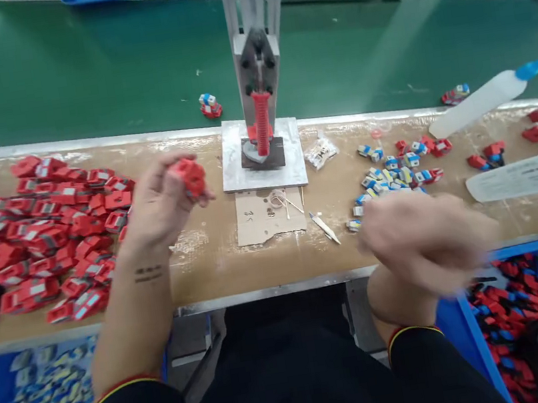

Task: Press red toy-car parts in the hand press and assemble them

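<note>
My left hand (pixel 162 200) holds a red plastic part (pixel 189 177) above the table, left of the press. The press has a red handle (pixel 263 121) and stands on a white base plate (pixel 265 178). My right hand (pixel 423 236), smeared by motion, is over the table's right side, just in front of a group of small white, blue and yellow pieces (pixel 387 178); its fingers cannot be made out. A large pile of red parts (pixel 45 228) lies to the left of my left hand.
Cardboard (pixel 252 221) and a white pointed tool (pixel 324 229) lie before the press. Two white bottles (pixel 481 104) (pixel 528 175) lie at right. Blue bins (pixel 478 332) flank me below the table edge. Behind runs a green surface (pixel 129 74) with assembled pieces (pixel 209 105).
</note>
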`<action>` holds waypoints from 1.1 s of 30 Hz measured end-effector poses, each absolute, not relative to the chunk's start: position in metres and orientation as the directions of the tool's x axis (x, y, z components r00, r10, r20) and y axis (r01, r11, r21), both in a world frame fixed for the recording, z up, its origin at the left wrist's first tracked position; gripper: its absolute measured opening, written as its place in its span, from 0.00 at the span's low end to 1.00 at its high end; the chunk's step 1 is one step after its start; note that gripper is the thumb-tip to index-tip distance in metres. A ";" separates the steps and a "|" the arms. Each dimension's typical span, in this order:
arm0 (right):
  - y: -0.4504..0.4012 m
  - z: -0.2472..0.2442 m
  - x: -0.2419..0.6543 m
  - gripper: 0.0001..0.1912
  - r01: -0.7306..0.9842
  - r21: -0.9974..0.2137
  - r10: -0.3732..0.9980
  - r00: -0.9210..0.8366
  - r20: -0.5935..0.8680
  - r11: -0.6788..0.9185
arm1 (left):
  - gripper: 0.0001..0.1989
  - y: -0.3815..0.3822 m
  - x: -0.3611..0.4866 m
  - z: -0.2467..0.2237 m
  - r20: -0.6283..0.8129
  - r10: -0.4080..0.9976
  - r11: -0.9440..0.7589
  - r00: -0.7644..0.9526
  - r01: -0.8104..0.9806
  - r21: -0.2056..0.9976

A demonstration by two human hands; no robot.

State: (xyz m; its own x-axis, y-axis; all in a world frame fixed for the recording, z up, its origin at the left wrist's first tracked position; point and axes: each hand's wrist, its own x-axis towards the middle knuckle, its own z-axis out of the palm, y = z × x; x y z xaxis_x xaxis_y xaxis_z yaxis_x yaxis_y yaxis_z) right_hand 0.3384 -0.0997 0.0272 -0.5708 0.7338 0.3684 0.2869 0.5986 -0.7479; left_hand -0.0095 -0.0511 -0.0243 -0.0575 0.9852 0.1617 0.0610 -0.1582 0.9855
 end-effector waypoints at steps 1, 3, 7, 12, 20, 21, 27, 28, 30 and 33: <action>-0.080 0.028 0.333 0.11 0.296 -0.728 0.717 -0.592 0.369 0.619 | 0.28 -0.054 -0.003 -0.031 0.157 0.988 -0.157 -0.002 0.025 0.987; -0.043 0.018 0.319 0.08 0.403 -0.619 0.674 -0.677 0.294 0.674 | 0.27 -0.056 0.008 -0.043 0.155 0.987 -0.155 0.030 0.009 0.988; -0.009 -0.025 0.298 0.11 0.547 -0.520 0.681 -0.726 0.096 0.656 | 0.31 -0.057 0.021 -0.070 0.166 0.986 -0.168 -0.028 -0.081 0.982; -0.015 -0.060 0.294 0.06 0.542 -0.513 0.703 -0.687 0.185 0.665 | 0.29 -0.063 0.036 -0.092 0.077 0.992 -0.106 -0.101 -0.324 0.940; -0.011 -0.078 0.278 0.08 0.465 -0.474 0.658 -0.617 0.432 0.748 | 0.26 -0.073 0.047 -0.097 0.026 0.997 -0.055 -0.073 -0.427 0.903; -0.011 -0.079 0.278 0.08 0.452 -0.485 0.656 -0.612 0.442 0.749 | 0.26 -0.073 0.047 -0.098 0.027 0.996 -0.058 -0.081 -0.413 0.909; -0.011 -0.079 0.280 0.04 0.407 -0.552 0.673 -0.580 0.460 0.728 | 0.26 -0.074 0.050 -0.102 0.089 0.988 -0.121 -0.123 -0.282 0.952; -0.011 -0.079 0.280 0.04 0.403 -0.561 0.675 -0.583 0.451 0.723 | 0.27 -0.074 0.050 -0.101 0.105 0.987 -0.135 -0.125 -0.260 0.956; -0.011 -0.081 0.279 0.04 0.400 -0.583 0.687 -0.582 0.434 0.707 | 0.30 -0.076 0.051 -0.100 0.141 0.982 -0.166 -0.125 -0.221 0.961; -0.011 -0.081 0.277 0.05 0.406 -0.616 0.717 -0.557 0.419 0.675 | 0.24 -0.078 0.051 -0.099 0.200 0.974 -0.216 -0.108 -0.171 0.961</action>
